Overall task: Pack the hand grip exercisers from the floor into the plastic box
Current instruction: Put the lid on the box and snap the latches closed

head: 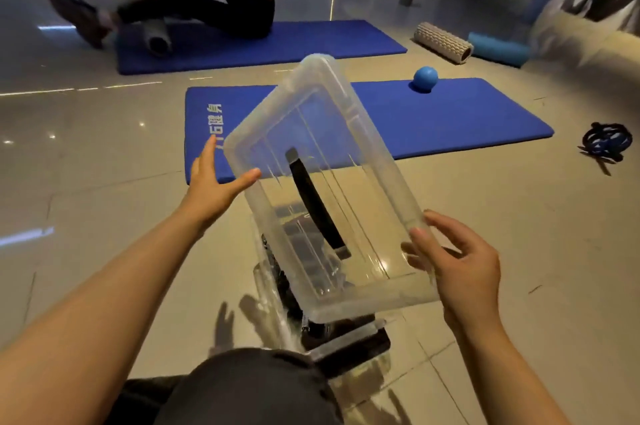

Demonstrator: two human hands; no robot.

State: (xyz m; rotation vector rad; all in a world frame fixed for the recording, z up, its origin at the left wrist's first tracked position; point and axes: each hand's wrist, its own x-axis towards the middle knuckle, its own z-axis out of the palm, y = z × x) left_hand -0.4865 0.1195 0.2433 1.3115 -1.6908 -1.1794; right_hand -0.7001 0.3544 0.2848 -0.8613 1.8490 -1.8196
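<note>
Fingers of the right hand curled round the near right corner of a clear lid, thumb on top, grasping it; fingers of the left hand straight and spread, released, thumb tip just touching the lid's left edge. Lid held in the air at the centre of the frame, tilted, far end raised toward the top of the frame. Long axis running from upper centre down to lower right, black handle lying along that same line. Directly below, on the floor, the plastic box, lower centre of the frame, lying on much the same slant. Dark shapes inside, most likely the hand grip exercisers, already packed. Judged nearly finished: only lowering, squaring and pressing the lid left. One doubt: a dark blue-and-black bundle on the floor at the right edge of the frame, too blurred to name.
</note>
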